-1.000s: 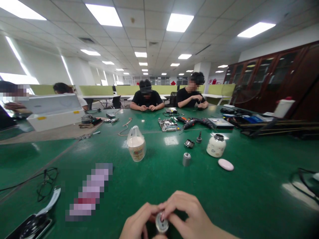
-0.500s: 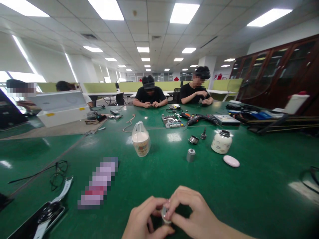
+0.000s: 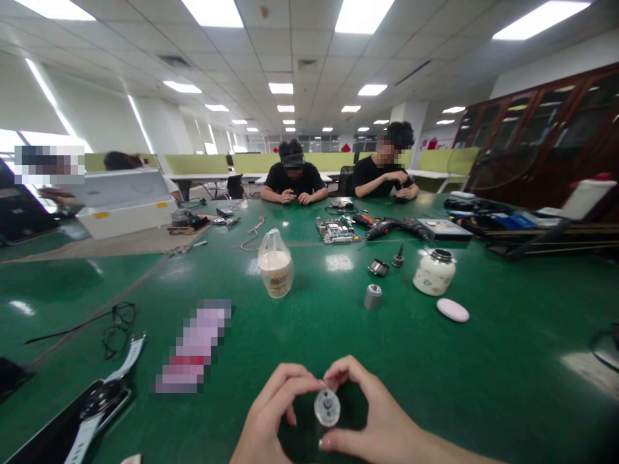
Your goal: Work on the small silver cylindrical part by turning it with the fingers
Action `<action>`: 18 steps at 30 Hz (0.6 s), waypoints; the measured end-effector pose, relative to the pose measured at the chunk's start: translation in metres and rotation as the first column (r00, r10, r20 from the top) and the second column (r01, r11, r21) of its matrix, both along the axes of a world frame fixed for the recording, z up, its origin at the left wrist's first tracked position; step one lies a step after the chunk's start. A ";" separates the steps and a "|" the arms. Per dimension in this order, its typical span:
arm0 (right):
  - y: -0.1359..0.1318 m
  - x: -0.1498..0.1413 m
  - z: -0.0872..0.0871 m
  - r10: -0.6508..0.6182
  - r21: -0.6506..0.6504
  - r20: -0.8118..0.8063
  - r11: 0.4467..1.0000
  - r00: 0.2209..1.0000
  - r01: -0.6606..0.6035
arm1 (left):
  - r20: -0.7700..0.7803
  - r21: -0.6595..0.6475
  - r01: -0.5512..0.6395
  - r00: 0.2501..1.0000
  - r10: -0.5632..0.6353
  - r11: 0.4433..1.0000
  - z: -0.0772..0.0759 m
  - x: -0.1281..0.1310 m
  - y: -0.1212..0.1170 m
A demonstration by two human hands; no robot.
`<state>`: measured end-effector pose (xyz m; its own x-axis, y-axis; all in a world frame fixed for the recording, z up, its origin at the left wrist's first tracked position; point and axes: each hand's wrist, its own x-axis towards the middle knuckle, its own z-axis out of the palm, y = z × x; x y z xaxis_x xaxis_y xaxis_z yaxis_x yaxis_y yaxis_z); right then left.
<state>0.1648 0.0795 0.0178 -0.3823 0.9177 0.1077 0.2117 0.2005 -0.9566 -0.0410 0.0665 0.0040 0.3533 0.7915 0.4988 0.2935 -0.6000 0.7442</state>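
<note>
A small round metal part (image 3: 327, 408) with a raised centre shows its face toward me, low in the middle of the head view. My left hand (image 3: 274, 412) curls in from the left, its fingertips at the part's upper edge; its thumb is out of sight. From the right my right hand (image 3: 372, 412) bends round the same part, fingers at the top and thumb below. Farther off on the green table (image 3: 271, 335) stands a silver metal cylinder (image 3: 373, 298). Behind it are a dark metal ring-shaped piece (image 3: 378, 268) and a small dark shafted piece (image 3: 398, 256).
To the right are a cream jar (image 3: 434, 273) and a pink oval object (image 3: 452, 310). A bagged cup (image 3: 276, 270) stands mid-table; a circuit board (image 3: 337, 230) and a power drill (image 3: 382, 227) lie beyond. At left are glasses (image 3: 116, 332) and a watch (image 3: 104, 396). Two people sit opposite.
My fingers have spread from a tight pinch over the part, so its round face now shows. The right thumb has moved down and away from the left hand. The view has tilted slightly.
</note>
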 end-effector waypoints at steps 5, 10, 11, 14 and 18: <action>0.000 -0.003 -0.001 0.054 0.093 0.059 0.994 0.997 -0.059 | -0.120 0.054 -0.141 0.982 0.147 0.988 0.015 0.005 0.001; -0.002 -0.005 -0.001 0.029 0.120 0.106 0.992 0.994 -0.042 | -0.150 0.033 -0.152 0.976 0.155 0.988 0.025 0.014 0.003; -0.003 -0.005 -0.001 0.024 0.121 0.115 0.992 0.993 -0.038 | -0.136 0.028 -0.146 0.980 0.149 0.989 0.028 0.014 0.005; -0.004 -0.004 0.001 0.020 0.122 0.135 0.992 0.991 -0.037 | -0.089 0.039 -0.215 0.972 0.218 0.976 0.033 0.008 0.016; -0.004 -0.002 0.005 0.027 0.116 0.156 0.992 0.987 -0.045 | -0.262 0.059 -0.446 0.857 0.445 0.893 0.025 -0.012 0.038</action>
